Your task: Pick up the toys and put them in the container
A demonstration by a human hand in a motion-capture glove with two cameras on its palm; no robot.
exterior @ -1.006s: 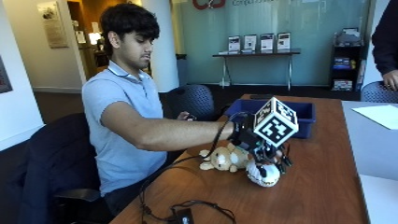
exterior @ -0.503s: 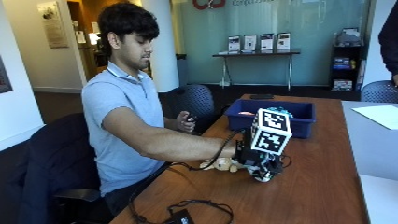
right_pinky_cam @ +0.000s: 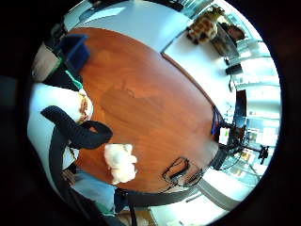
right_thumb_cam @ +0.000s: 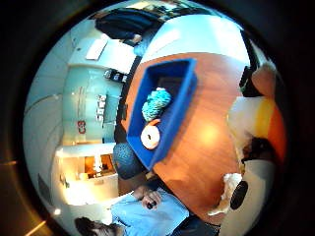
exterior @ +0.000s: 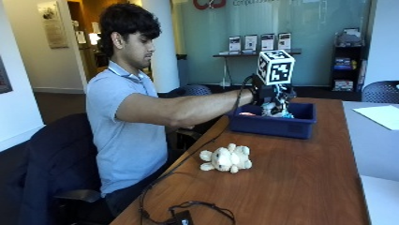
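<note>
My gloved right hand hovers over the blue bin at the far side of the wooden table. It grips a white toy with yellow and orange patches, which shows close to the palm and fills one side of the little finger side view. Inside the bin lie a teal fuzzy toy and an orange and white ring. A cream teddy bear lies on the table between the bin and the person, also seen from the palm.
A black cable coils near the table's front edge. A sheet of paper lies on the adjoining white table at the right. Office chairs stand behind the bin and beside the person. Bare wood stretches right of the bear.
The hand gripped the white toy beside the bear, lifted it and carried it across to above the blue bin. The bear stays on the table.
</note>
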